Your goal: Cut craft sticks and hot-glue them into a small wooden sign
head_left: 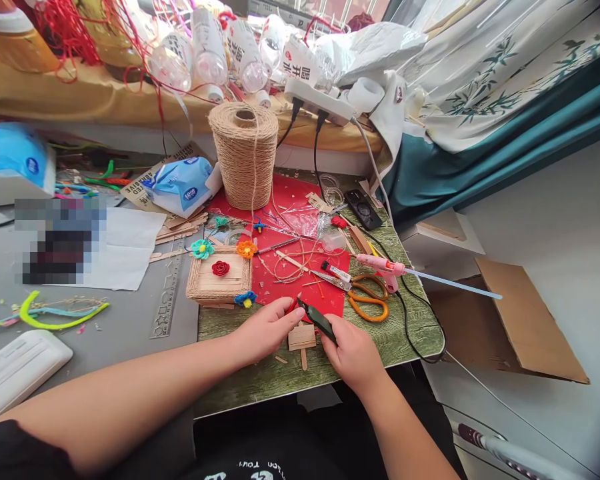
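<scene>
My right hand [353,352] is closed round a dark-handled cutter [316,318], its tip pointing up-left toward a small red piece [292,305] pinched in my left hand [266,325]. Between both hands lies a small wooden stick assembly [301,337] on the green mat [405,340]. Just beyond my left hand sits a twine-wrapped frame [219,279] with a red rose and small coloured flowers on it.
A big twine spool [244,157] stands on a red sheet [325,300]. Orange scissors [367,298], a pink glue gun [385,266] and its black cord lie right. Tissue packs [180,187], a ruler [167,300], pipe cleaners [55,317] lie left. Cardboard [525,320] sits beside the table.
</scene>
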Motion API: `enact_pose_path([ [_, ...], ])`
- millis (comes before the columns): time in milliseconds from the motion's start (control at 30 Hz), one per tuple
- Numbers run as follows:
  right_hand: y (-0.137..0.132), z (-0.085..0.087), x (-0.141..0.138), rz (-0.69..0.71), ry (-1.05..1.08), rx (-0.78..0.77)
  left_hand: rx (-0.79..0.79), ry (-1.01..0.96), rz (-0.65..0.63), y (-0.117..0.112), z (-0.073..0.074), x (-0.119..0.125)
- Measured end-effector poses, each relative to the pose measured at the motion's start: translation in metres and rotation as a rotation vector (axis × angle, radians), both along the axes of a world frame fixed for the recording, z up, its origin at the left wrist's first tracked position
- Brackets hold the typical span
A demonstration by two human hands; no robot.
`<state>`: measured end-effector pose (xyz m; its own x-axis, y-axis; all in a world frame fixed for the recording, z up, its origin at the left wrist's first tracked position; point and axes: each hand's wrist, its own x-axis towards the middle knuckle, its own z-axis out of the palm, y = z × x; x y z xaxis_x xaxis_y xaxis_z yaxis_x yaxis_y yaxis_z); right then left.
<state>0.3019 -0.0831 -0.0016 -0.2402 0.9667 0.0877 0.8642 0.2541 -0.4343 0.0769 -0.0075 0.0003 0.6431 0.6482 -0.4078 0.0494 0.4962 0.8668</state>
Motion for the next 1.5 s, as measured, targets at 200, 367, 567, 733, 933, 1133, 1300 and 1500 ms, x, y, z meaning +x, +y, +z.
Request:
enact_pose_path([
  [200, 0.002, -0.002, -0.004, -0.013, -0.043, 0.044, 0.179, 0.007, 0.030, 0.001, -0.006, 0.002],
  [367, 0.000, 0.004, -0.008, -0.024, -0.044, 0.019, 0.327, 0.154, -0.022, 0.003, -0.002, -0.001],
  [567, 0.001, 0.012, -0.009, -0.079, -0.057, -0.038, 0.353, 0.266, -0.073, 0.006, 0.007, -0.002],
  [733, 0.003, 0.021, -0.008, -0.075, -0.045, -0.093, 0.316, 0.292, -0.089, 0.006, 0.010, -0.001],
  [933, 0.002, 0.024, -0.004, -0.062, -0.072, -0.041, 0.283, 0.280, -0.104, 0.009, 0.013, -0.001],
  [1133, 0.001, 0.019, -0.002, -0.198, -0.114, 0.098, 0.196, 0.242, -0.106, 0.009, 0.008, 0.000],
  [1300, 0.001, 0.023, -0.002, -0.185, -0.061, 0.030, 0.191, 0.192, -0.055, 0.007, 0.005, 0.000],
  [1500, -0.002, 0.022, -0.008, -0.110, -0.049, -0.025, 0.200, 0.088, 0.018, 0.003, 0.002, -0.001],
])
